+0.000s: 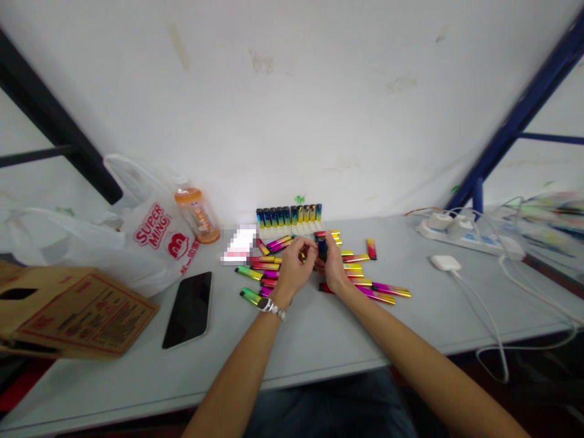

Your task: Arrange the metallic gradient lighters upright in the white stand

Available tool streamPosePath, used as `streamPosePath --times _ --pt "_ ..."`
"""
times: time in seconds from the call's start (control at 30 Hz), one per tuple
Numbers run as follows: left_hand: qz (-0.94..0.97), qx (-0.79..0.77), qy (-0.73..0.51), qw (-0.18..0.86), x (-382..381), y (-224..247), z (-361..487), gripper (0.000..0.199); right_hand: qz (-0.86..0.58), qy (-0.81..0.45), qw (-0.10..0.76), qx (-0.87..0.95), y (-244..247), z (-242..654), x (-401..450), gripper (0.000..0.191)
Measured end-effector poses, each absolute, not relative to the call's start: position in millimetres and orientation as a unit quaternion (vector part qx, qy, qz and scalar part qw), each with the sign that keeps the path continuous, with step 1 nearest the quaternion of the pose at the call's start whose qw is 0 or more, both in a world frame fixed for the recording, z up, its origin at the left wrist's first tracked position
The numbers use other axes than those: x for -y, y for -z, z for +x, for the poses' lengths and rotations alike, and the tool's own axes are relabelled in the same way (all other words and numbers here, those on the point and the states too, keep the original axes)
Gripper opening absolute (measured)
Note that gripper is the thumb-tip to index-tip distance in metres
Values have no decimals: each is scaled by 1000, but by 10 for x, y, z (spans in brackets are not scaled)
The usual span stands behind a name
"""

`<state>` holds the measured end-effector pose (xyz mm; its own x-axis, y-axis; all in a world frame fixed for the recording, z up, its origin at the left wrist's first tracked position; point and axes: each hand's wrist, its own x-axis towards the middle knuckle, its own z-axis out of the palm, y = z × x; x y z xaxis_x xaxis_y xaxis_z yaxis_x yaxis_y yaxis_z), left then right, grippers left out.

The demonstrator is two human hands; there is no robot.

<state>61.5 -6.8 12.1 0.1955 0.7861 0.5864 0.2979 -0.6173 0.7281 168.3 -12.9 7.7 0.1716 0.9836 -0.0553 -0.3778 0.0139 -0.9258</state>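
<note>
Before the rack [287, 232], the right hand [334, 265] has its grip around a dark lighter [322, 246]; I cannot tell the grip of the left hand [296, 267].

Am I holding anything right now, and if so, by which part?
Your right hand holds a small dark blue piece along its side; its lower end is hidden. Whether your left hand grips it too can't be told.

White wall [292, 121], scuffed and stained, beyond both hands. Pale grey table [328, 350], beneath them. Dark metal post [64, 121], slanted, left of the left hand. Blue metal post [515, 115], slanted, right of the right hand.
</note>
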Motion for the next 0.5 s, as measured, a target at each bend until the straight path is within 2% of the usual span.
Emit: streamPosePath --times 0.3,0.5 --pt "734 -361 -519 247 82 -120 621 10 -491 -412 622 450 132 1766 46 34" --pt "734 -362 -520 247 73 -121 620 9 -506 -410 616 444 194 1771 36 32"
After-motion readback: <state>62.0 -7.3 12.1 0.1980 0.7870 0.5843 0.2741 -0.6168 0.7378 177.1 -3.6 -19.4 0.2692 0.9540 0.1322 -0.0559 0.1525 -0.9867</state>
